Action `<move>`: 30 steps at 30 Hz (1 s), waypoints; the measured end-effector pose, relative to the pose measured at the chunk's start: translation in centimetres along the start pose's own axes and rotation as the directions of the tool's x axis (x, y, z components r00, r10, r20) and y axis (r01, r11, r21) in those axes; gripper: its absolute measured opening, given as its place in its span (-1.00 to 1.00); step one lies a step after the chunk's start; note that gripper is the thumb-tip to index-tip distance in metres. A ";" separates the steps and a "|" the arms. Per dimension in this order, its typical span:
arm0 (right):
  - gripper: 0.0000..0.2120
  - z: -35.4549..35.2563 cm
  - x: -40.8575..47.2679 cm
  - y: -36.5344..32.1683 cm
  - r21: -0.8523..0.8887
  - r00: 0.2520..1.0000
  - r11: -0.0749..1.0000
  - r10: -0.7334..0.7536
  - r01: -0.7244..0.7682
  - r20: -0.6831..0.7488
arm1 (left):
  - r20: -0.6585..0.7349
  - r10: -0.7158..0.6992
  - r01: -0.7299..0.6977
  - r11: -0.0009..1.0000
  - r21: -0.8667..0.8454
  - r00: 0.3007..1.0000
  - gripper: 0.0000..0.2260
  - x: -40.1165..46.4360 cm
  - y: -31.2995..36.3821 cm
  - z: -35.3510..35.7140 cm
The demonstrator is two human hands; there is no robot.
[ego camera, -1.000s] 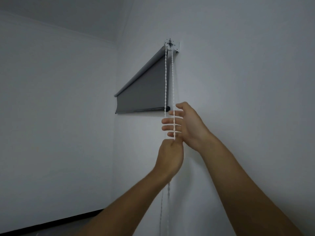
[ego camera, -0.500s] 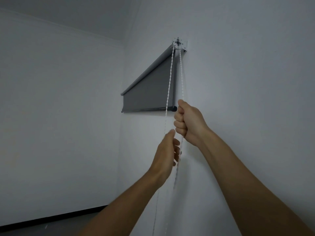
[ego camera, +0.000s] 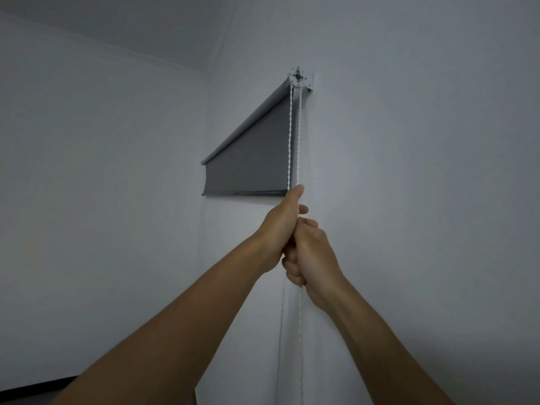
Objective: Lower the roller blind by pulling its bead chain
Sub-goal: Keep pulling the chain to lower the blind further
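The grey roller blind [ego camera: 251,159] hung partly down near the wall corner, with bare wall below its bottom edge. Both hands were closed around the white bead chain [ego camera: 290,135]: the left hand [ego camera: 279,229] above, the right hand [ego camera: 314,258] just below, touching.

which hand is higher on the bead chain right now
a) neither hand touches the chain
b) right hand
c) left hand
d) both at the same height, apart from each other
c, the left hand is closed on the bead chain just below the grey roller blind and its bottom edge, while the right hand grips directly beneath it, the two hands touching.
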State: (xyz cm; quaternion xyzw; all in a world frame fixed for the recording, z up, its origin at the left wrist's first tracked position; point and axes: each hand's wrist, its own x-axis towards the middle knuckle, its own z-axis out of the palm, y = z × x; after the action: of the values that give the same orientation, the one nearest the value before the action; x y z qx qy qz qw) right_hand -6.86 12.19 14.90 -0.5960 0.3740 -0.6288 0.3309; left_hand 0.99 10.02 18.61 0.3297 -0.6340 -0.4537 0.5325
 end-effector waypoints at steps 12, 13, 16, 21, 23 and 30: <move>-0.63 0.0 -2.8 3.7 -0.069 0.990 0.997 0.032 -0.023 0.138 | 0.011 -0.100 0.100 0.992 -0.078 0.995 -0.63 1.4 2.4 0.2; -0.65 -0.1 -2.5 3.8 -0.055 0.985 0.997 0.067 -0.059 0.160 | -0.005 -0.075 0.075 0.995 -0.064 0.997 -0.64 1.3 2.2 0.4; -0.58 -0.5 -1.2 4.0 -0.048 0.990 0.996 0.076 -0.071 0.118 | -0.064 -0.015 0.013 0.999 -0.040 0.998 -0.67 0.9 1.5 0.8; -0.56 -1.0 1.7 2.3 0.156 0.998 0.985 0.068 -0.069 0.015 | -0.150 0.049 -0.044 0.998 0.035 0.987 -0.71 -0.3 -0.3 1.1; -0.56 -1.2 2.9 1.0 0.231 0.992 0.966 0.104 -0.119 0.074 | -0.147 0.067 -0.058 0.996 0.061 0.987 -0.73 -1.0 -1.2 1.1; -0.60 -1.5 5.7 -3.0 0.369 0.937 0.886 0.171 -0.281 0.304 | -0.142 0.128 -0.101 0.977 0.188 0.982 -0.59 -2.3 -4.9 1.3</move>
State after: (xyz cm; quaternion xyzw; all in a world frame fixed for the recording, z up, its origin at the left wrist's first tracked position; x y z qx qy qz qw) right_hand -8.67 8.94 20.37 -0.5439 0.2555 -0.5648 0.5656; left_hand -0.12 10.54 13.17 0.3731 -0.6477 -0.3364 0.5728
